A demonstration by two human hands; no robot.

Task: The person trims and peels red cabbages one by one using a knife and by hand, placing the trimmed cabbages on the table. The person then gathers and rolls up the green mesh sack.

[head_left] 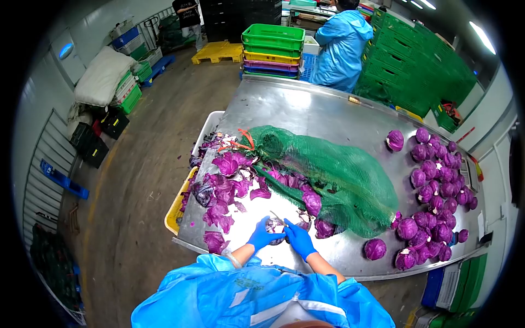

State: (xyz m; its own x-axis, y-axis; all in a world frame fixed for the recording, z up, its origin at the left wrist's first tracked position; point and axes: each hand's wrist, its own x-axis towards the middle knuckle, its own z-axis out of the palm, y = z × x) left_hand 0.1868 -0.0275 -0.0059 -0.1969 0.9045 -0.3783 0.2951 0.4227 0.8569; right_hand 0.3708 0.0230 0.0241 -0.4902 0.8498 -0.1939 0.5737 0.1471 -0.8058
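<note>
At the near edge of the metal table, my left hand (264, 235) in a blue glove is closed on the side of a red cabbage (275, 225) with a pale cut end. From the other side, my right hand (298, 239), also gloved in blue, is closed on a small knife (278, 217) whose thin blade lies over the cabbage. The knife's handle is hidden in the glove. Just beyond my hands lies a green mesh bag (339, 169) with an orange tie. Loose purple cabbage leaves (223, 191) are strewn to the left.
Several round red cabbages (432, 186) are heaped on the right of the metal table (328, 117). A yellow basket (176, 208) and a white bin (210, 123) stand along its left edge. Beyond are stacked crates (273, 41) and a person in a blue coat (343, 46).
</note>
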